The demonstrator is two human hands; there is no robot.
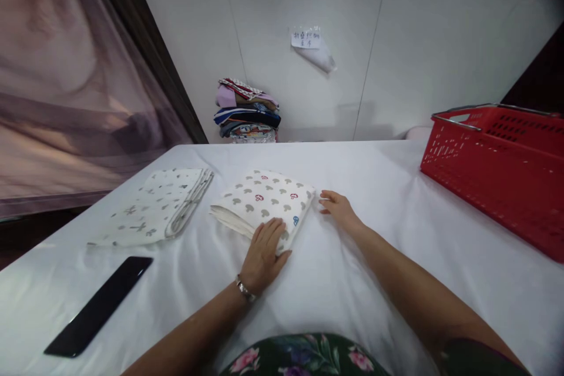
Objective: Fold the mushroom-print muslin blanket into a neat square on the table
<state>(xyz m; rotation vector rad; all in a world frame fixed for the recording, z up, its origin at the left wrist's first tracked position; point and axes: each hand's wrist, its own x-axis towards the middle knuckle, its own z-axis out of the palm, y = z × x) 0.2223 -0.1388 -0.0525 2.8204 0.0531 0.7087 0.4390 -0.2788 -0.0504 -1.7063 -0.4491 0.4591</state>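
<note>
A folded white cloth with a mushroom print (259,202) lies in the middle of the white-covered table (379,235). My left hand (264,255) rests flat on its near corner, fingers stretched out. My right hand (337,207) sits on the table just right of the cloth, fingertips touching its right edge, fingers loosely extended. A second folded white cloth with a grey pattern (156,211) lies to the left.
A dark phone (99,305) lies near the front left of the table. A red plastic basket (497,170) stands at the right. A stack of folded colourful cloths (247,111) sits against the back wall. A curtain (66,88) hangs at the left.
</note>
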